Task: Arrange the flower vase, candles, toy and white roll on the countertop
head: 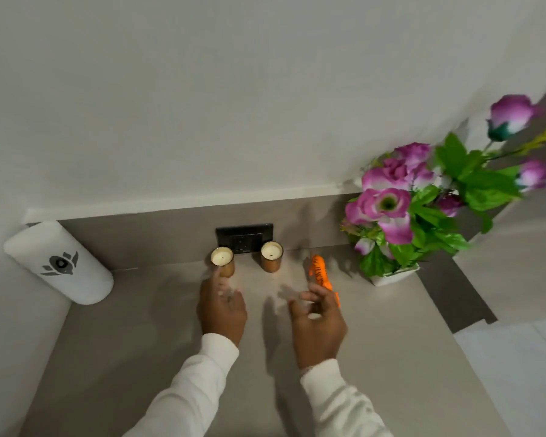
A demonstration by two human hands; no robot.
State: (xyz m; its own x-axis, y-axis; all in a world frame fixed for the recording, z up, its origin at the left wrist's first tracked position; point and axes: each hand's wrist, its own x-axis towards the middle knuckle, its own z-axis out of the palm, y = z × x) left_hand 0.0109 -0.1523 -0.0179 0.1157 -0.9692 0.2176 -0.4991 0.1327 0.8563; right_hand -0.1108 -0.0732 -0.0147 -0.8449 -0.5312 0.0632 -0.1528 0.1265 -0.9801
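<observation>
Two candles in amber glasses stand near the back wall, the left candle (223,261) and the right candle (271,256). My left hand (223,309) hovers just in front of the left candle, fingers apart and blurred, one fingertip close to the glass. An orange striped tiger toy (320,272) stands to the right of the candles. My right hand (319,323) is right in front of the toy with loosely curled fingers, holding nothing. The white roll (59,261) with a black emblem stands in the left corner. A white flower vase (393,275) with purple flowers stands at the right.
A black wall socket (245,236) sits behind the candles on the low backsplash. The grey countertop (139,342) ends at a stepped edge on the right (473,313), with a pale floor beyond it. White walls close off the back and left.
</observation>
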